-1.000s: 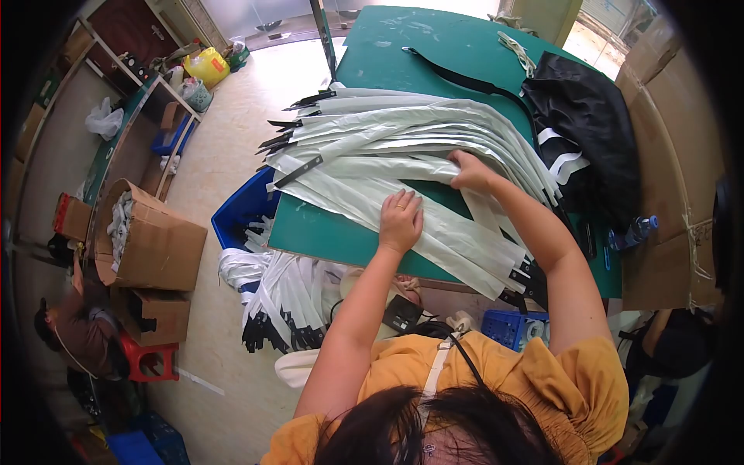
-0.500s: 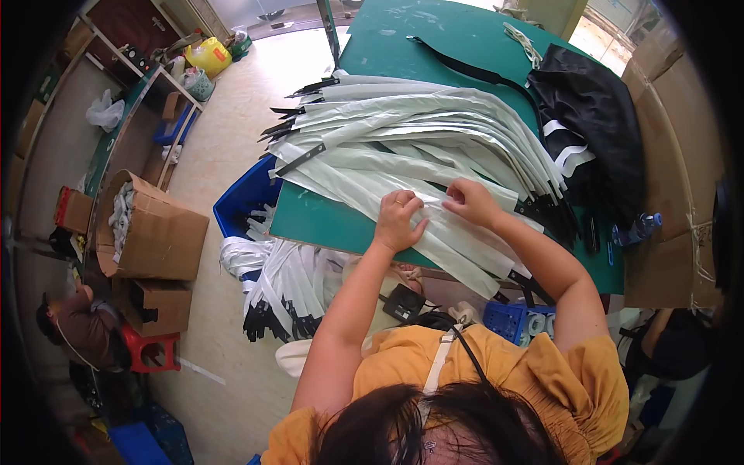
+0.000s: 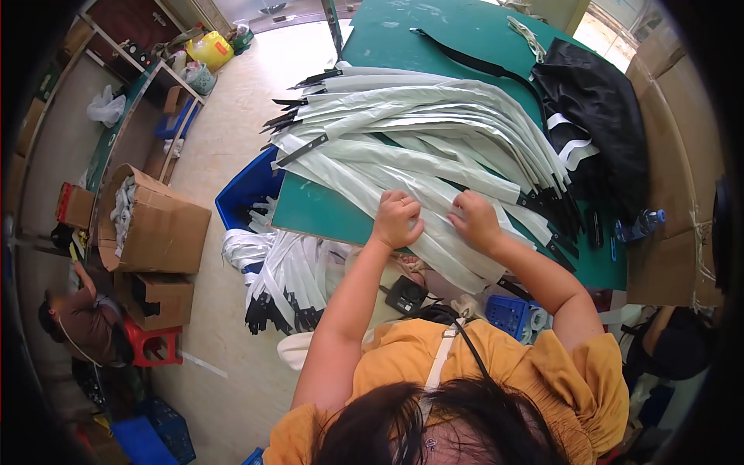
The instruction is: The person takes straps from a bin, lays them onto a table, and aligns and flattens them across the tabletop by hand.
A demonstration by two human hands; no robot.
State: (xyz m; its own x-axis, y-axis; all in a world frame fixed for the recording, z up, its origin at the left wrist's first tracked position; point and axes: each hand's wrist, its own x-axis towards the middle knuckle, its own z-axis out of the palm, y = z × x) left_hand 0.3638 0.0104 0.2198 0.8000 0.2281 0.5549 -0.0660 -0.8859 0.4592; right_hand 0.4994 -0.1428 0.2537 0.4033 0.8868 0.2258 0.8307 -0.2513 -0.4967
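Observation:
Long white fabric strips with black ends (image 3: 403, 108) lie in an overlapping pile on the green table (image 3: 318, 208). My left hand (image 3: 397, 219) is closed, with curled fingers, on the edge of a white strip (image 3: 442, 246) near the table's front edge. Level with it on the right, my right hand (image 3: 474, 222) pinches the same strip. The strip runs between both hands and hangs past the table edge towards me. Across the pile's left side lies a black end piece with small holes (image 3: 302, 151).
A blue bin (image 3: 252, 186) and more white strips (image 3: 287, 271) stand left of the table. On its right are a black cloth (image 3: 593, 116), a plastic bottle (image 3: 643, 225) and a large carton (image 3: 674, 170). A person (image 3: 85, 318) sits at far left.
My right hand has shifted slightly right and down, its fingers now closed on the strip. My left hand's fingers have curled tighter. The seated person's arm has reached up.

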